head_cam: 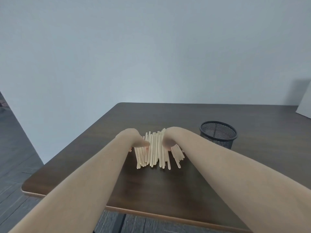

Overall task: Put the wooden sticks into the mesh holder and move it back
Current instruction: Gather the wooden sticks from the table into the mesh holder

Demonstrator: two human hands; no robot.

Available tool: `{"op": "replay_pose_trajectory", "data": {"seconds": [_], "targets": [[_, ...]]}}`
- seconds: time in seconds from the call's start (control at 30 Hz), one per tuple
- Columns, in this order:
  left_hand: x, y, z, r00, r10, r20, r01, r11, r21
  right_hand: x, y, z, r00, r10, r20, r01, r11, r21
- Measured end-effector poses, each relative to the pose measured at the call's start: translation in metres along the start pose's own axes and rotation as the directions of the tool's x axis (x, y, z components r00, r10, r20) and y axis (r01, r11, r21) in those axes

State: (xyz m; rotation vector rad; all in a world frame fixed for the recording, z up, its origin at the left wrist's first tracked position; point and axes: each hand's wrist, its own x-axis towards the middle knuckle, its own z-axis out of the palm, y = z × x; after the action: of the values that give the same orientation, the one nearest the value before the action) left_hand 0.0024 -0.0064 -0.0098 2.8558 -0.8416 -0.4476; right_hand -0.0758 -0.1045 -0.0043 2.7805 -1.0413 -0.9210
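Room: plain pale grey-blue wall fills the upper half of my feed, grey plank floor (13, 148) at lower left.
Table (185, 115): dark brown wood grain, rounded corners, lighter edge strip.
Wooden sticks (155, 148): flat, pale, round-ended, a loose messy bundle lying at frame centre.
Left hand (134, 139): curled over the bundle's left side, thumb pressed against the sticks; I can't tell what the other fingers do.
Right hand (169, 138): bent down on the right side, touching the sticks; fingers hidden, can't tell.
Mesh holder (218, 134): black wire mesh cylinder, upright, looks empty, right of the sticks, apart from them.
White board (305, 103): leaning at far right edge.
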Motion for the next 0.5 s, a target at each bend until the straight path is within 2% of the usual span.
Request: {"op": "replay_pose_trajectory", "data": {"seconds": [0.07, 0.27, 0.4, 0.5], "targets": [[0.000, 0.001, 0.002, 1.000, 0.003, -0.017, -0.002, 0.999, 0.036, 0.010, -0.007, 0.000, 1.000, -0.029, 0.001, 0.029, 0.999, -0.026], [0.004, 0.003, 0.004, 0.999, 0.011, -0.030, -0.010, 1.000, 0.016, 0.003, -0.009, -0.001, 0.998, -0.054, -0.028, 0.055, 0.997, 0.050], [0.005, 0.002, 0.003, 0.999, 0.010, -0.032, -0.009, 1.000, 0.019, 0.003, -0.003, 0.003, 0.996, -0.033, -0.081, 0.045, 0.987, 0.153], [0.005, 0.001, 0.002, 1.000, 0.014, -0.024, -0.013, 1.000, 0.028, 0.005, -0.003, 0.003, 0.997, -0.005, -0.072, 0.019, 0.981, 0.192]]}}
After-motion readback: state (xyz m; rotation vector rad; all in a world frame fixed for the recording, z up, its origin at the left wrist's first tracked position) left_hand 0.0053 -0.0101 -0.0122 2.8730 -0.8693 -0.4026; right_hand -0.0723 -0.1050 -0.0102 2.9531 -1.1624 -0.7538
